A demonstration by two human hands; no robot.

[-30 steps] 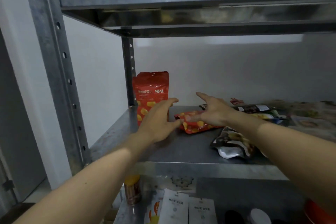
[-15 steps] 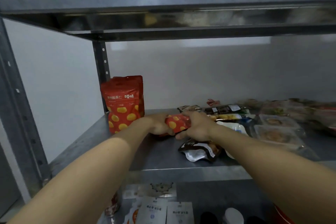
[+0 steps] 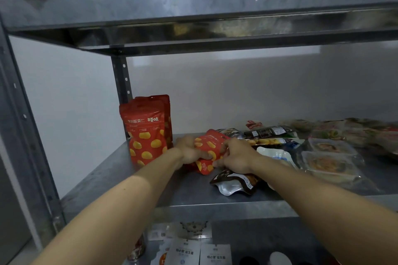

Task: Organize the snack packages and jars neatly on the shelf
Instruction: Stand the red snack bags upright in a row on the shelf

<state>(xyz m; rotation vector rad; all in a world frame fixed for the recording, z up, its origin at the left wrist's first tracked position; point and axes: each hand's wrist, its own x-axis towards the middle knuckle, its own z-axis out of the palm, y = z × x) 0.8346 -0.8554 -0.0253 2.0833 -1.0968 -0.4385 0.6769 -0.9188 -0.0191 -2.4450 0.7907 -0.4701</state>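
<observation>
"Red pouch (image 3: 207, 148) with the yellow spots: where is it?" the first observer asks.

"Low over the middle shelf (image 3: 129, 178), in its left half, between the person's two hands. The left hand (image 3: 189, 150) has its fingers curled round the pouch's left edge, and the right hand (image 3: 237, 155) pinches its right side. The pouch looks tilted and partly raised off the metal, though whether its lower corner touches the shelf cannot be told."

"So which step is that?"

"Judging by the grip, picking up a fallen pouch to stand it. Just to the left, two matching red pouches (image 3: 146, 133) stand upright by the rear post (image 3: 121, 79), one behind the other."

"And the next move?"

"Probably turning the pouch upright, base down, and setting it just beside or in front of that pair. A soft bag flops, so it would want its bottom flattened and some support from its neighbours before the fingers let go."

"What lies around?"

"A dark pouch (image 3: 234, 183) lies flat just under the right wrist, with a white pouch (image 3: 275, 155) beyond it. More packets and clear trays (image 3: 329, 157) spread to the right, all lying down, so most of the sorting seems undone. Boxes and bags stand on the upper shelf (image 3: 193, 6), and white packets (image 3: 187, 251) show on the level below."
</observation>
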